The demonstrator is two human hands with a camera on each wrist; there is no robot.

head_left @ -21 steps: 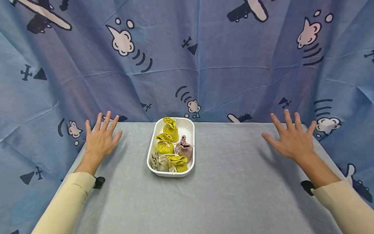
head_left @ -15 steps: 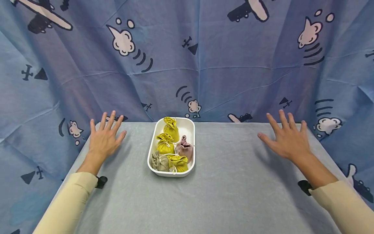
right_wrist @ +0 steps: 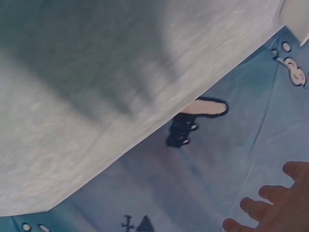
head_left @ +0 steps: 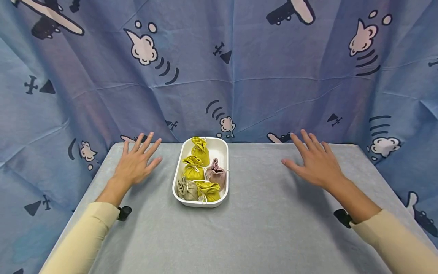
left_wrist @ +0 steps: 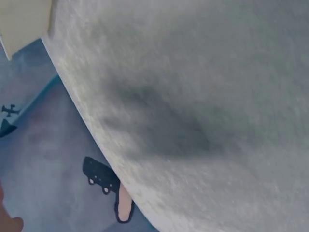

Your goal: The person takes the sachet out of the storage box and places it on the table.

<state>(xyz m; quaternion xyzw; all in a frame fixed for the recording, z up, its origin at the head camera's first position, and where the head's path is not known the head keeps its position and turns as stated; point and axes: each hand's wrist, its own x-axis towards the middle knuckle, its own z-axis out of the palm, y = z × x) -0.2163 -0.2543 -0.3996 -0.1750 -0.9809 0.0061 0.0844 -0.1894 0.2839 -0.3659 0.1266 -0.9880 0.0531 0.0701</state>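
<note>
A white tray [head_left: 178, 179] of small drawstring pouches [head_left: 193, 169] (three yellow, one beige, one pink) sits mid-table on the grey cloth [head_left: 260, 220], its long axis running from the person toward the backdrop. It lies between both hands, touching neither. The left hand [head_left: 136, 165] and right hand [head_left: 316, 163] hover flat, fingers straight and spread, holding nothing. Both have drawn inward toward the tray since the earlier frames.

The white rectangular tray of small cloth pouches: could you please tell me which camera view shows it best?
The head view: the white rectangular tray lies whole between both hands, its yellow, pink and beige pouches visible. The wrist views show only grey tabletop and blue curtain, with at most unidentifiable pale corners.
</note>
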